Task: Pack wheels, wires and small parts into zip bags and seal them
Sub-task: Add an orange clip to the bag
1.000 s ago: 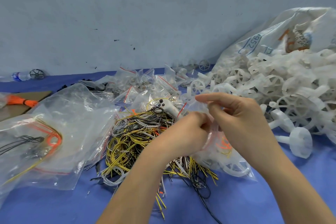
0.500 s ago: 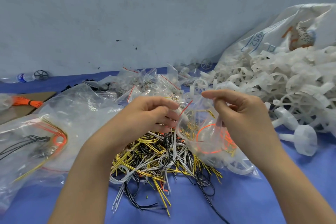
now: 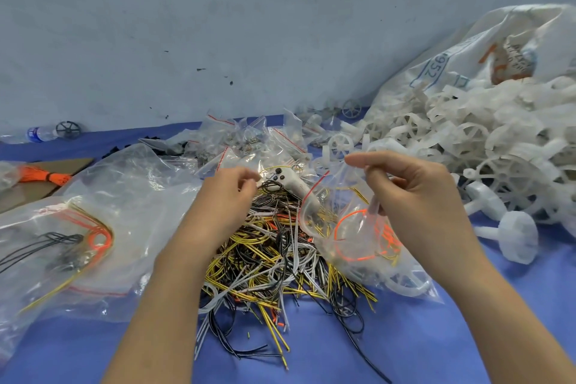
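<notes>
My right hand [image 3: 414, 199] pinches the rim of a clear zip bag [image 3: 352, 246] and holds it up with its mouth open to the left. Inside the bag lie a looped orange wire, some yellow wires and a white wheel. A tangled pile of yellow, black and white wires [image 3: 274, 256] lies on the blue table between my arms. My left hand [image 3: 224, 196] hovers at the pile's far edge with its fingertips drawn together; whether it pinches a wire is hidden. A heap of white plastic wheels [image 3: 467, 140] lies to the right.
A large clear bag [image 3: 93, 212] holding orange, black and yellow wires lies at the left. Several small filled zip bags [image 3: 249, 140] sit behind the pile, beside a white controller [image 3: 290, 184]. A printed sack [image 3: 498, 50] leans at the right; cardboard with an orange bundle [image 3: 43, 176] far left.
My left hand has left the bag's mouth and moved left to the far edge of the wire pile. My right hand still holds the bag, which now hangs more open.
</notes>
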Available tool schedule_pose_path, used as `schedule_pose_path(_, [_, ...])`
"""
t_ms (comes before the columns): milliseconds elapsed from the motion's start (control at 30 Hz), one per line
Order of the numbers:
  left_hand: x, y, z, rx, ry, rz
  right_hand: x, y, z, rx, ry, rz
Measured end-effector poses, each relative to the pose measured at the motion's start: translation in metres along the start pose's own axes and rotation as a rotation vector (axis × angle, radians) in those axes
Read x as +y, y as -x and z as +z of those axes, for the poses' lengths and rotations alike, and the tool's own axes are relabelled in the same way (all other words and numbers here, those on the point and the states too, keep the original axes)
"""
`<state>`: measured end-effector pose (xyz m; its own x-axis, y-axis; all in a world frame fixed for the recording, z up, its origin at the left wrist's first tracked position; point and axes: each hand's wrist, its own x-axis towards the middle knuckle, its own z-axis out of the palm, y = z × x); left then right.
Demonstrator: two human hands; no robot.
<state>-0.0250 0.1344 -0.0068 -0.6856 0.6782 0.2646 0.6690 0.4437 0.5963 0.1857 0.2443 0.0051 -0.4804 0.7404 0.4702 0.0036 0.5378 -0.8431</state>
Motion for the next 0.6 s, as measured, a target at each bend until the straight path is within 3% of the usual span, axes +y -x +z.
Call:
schedule_pose_path(133, [-0.005,-0.005,0.027,-0.114,-0.230,0.014,0.001,0.000,-0.001,0.007,0.014,0.000])
schedule_pose_path(333, [-0.012,-0.014,0.045,-0.033,-0.569,0.004,0.003,-0.002,0.001,0.005,0.010,-0.013])
schedule_pose_path(600, [-0.017,-0.017,0.055,0.011,-0.583,-0.015,0.004,-0.002,0.004,0.004,-0.004,-0.023])
